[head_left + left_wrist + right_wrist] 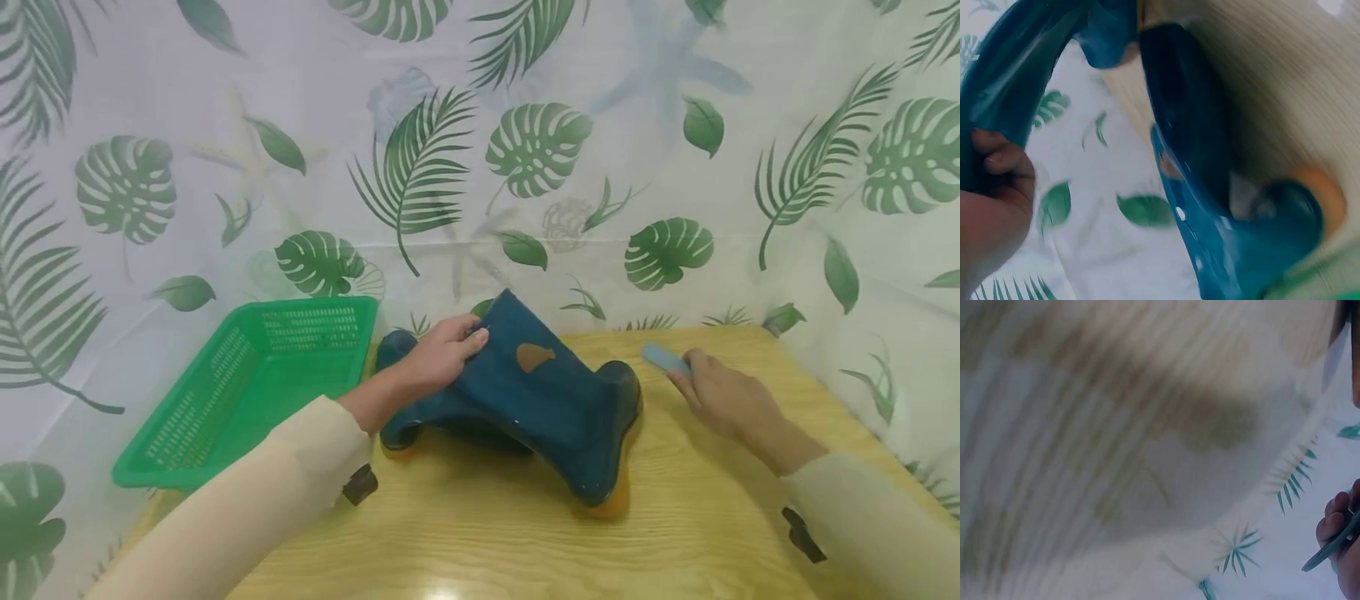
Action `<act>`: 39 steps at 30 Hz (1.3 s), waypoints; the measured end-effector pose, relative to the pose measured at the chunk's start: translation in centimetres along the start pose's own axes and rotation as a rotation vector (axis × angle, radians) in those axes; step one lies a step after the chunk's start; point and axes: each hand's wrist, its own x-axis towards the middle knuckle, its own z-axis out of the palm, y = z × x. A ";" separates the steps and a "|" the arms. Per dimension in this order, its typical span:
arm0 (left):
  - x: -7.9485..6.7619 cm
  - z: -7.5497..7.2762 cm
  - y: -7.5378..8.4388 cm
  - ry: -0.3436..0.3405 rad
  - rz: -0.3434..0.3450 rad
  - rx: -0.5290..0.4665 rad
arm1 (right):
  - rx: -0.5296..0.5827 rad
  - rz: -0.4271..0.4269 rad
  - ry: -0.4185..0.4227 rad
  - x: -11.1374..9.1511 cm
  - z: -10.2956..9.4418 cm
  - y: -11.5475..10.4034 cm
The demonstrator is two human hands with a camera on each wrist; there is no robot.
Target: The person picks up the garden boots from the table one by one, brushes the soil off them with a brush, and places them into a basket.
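At frame centre, the left hand (442, 354) grips a blue boot (555, 400) by its shaft while the right hand (723, 400) pinches a pale-blue block (663, 358); the glossy rubber could slip free.

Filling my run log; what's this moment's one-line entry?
left hand: grips boot | right hand: holds blue bar | basket: left

Both arms wear long cream sleeves, each with a small black clip near the wrist.

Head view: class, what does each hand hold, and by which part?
Left hand grips the blue boot at its shaft top; right hand holds the light-blue block by one end.
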 end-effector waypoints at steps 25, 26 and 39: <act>-2.9 -0.2 -6.6 0.132 -0.250 0.848 | -0.091 -0.647 0.422 0.1 3.9 -3.8; -3.0 -0.2 -6.8 0.132 -0.248 0.878 | -0.095 -0.641 0.415 0.2 4.0 -3.8; -3.0 -0.2 -7.4 0.092 -0.139 0.912 | -0.080 -0.451 0.356 2.3 3.9 -4.3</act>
